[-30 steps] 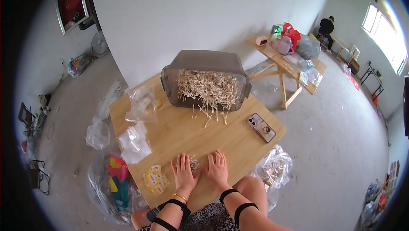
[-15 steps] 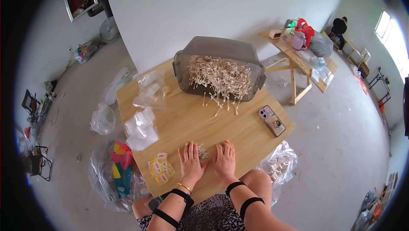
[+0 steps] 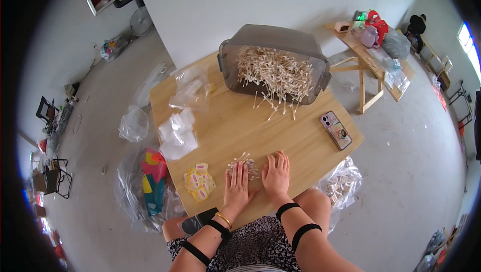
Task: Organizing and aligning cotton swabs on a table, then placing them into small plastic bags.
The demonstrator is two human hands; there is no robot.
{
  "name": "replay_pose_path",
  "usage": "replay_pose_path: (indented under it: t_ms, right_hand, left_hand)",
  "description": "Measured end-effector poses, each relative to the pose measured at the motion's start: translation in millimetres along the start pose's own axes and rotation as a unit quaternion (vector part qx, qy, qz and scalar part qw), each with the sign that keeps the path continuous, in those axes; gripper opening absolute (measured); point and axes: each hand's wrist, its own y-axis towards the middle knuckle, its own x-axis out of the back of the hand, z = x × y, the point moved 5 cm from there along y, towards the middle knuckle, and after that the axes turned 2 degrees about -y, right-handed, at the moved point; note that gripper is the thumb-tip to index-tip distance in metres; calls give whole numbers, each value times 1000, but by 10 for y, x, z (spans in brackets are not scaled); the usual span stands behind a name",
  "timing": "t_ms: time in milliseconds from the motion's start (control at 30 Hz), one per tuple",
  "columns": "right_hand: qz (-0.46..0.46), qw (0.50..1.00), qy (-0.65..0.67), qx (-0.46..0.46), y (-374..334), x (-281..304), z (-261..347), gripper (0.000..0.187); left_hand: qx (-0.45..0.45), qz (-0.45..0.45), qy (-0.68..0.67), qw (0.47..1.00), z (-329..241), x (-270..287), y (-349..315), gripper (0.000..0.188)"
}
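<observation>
A small pile of cotton swabs lies on the wooden table near its front edge. My left hand rests flat over part of this pile, fingers stretched out, hiding some swabs. Just right of the pile, my right hand lies palm down on the wood with its fingers extended, holding nothing. Left of my left hand are several small yellow and white printed slips. Farther back, a grey translucent bin lies on its side, with a heap of swabs spilling from its mouth.
A phone in a patterned case lies at the table's right. Clear plastic bags sit along the left side. Filled bags stand on the floor at both sides, one holding small packets. A person sits far right beyond a second table.
My left hand has shifted from beside the swabs onto them, and the pile looks more spread out. The right hand stays flat beside it. The whole view has shifted slightly.
</observation>
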Motion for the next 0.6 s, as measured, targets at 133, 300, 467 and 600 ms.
replay_pose_path:
  t_ms: [133, 300, 467, 600]
  right_hand:
    - [4, 1000, 0, -3, 4, -1, 12, 38]
    - [3, 1000, -4, -10, 0, -7, -17, 37]
    - [-13, 1000, 8, -8, 5, 14, -5, 35]
    - [-18, 1000, 16, -6, 3, 21, 35, 35]
  left_hand:
    - [8, -12, 26, 1000, -58, -8, -89, 101]
    - [4, -9, -15, 1000, -113, 144, -152, 94]
    - [48, -78, -71, 993, 142, 385, 115, 91]
    - [25, -71, -118, 990, 305, 387, 279, 84]
